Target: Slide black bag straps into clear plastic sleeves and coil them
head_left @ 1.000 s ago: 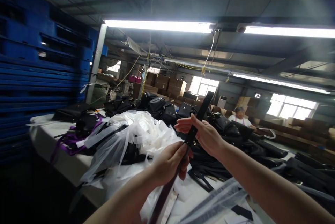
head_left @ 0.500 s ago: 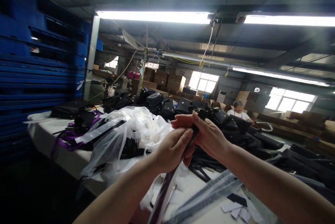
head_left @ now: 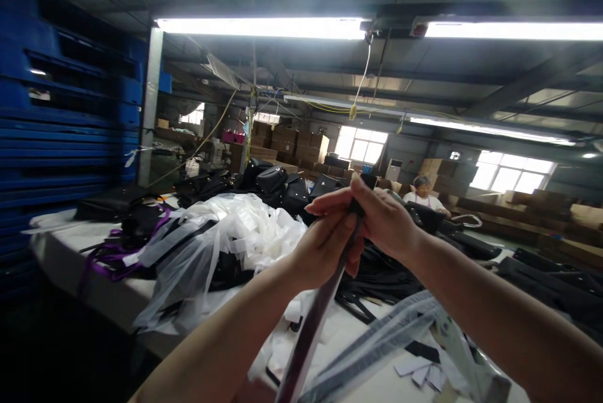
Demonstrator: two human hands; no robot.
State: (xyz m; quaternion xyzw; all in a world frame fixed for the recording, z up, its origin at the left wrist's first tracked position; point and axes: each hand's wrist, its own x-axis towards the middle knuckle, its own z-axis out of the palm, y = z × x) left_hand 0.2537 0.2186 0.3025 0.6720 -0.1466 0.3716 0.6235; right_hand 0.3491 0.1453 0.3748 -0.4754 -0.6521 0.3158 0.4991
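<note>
A long dark strap (head_left: 315,321) runs from the bottom of the view up into my two hands, held above the table. My left hand (head_left: 325,249) is closed round the strap just below its upper end. My right hand (head_left: 381,221) pinches the strap's top end, whose tip shows above the thumb. The two hands touch each other. A clear plastic sleeve (head_left: 377,343) lies under my right forearm.
The white table (head_left: 94,284) carries a heap of white and clear plastic strips (head_left: 226,233), purple ribbons (head_left: 101,258) and many black bags (head_left: 277,180). Blue pallets (head_left: 66,127) are stacked at the left. Another person (head_left: 424,193) sits across the table. Paper scraps (head_left: 421,375) lie nearby.
The strap's upper end stuck out well above my right hand a second ago; now only its tip shows. My left hand has slid up the strap to meet the right.
</note>
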